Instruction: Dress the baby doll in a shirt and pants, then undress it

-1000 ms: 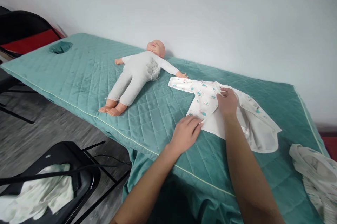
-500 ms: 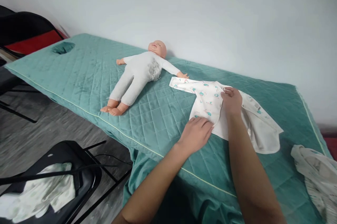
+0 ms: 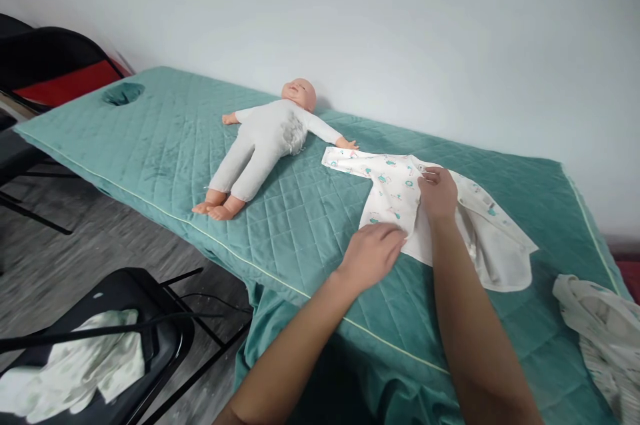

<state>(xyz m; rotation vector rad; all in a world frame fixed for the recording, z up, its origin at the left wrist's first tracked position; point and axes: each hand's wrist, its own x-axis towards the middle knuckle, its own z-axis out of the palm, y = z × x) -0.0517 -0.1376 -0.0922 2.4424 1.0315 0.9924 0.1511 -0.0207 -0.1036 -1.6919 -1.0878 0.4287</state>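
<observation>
At lower left, I see a pale cloth (image 3: 107, 355) on a black chair (image 3: 165, 295), both cropped by the frame. Upper centre, a doll (image 3: 267, 122) lies on the green bed (image 3: 170, 138). Right of centre, the left hand (image 3: 373, 255) pinches the shirt (image 3: 393, 178) near its hem, the right hand (image 3: 440, 195) pinches near its neckline; the right arm (image 3: 475, 318) hides part of it. A cloth bundle (image 3: 607, 318) is cut off at lower right.

Matt printed-cloth shirt (image 3: 395, 178), quilted velvety cover (image 3: 310, 192), smooth plastic-looking doll head (image 3: 299, 92)
</observation>
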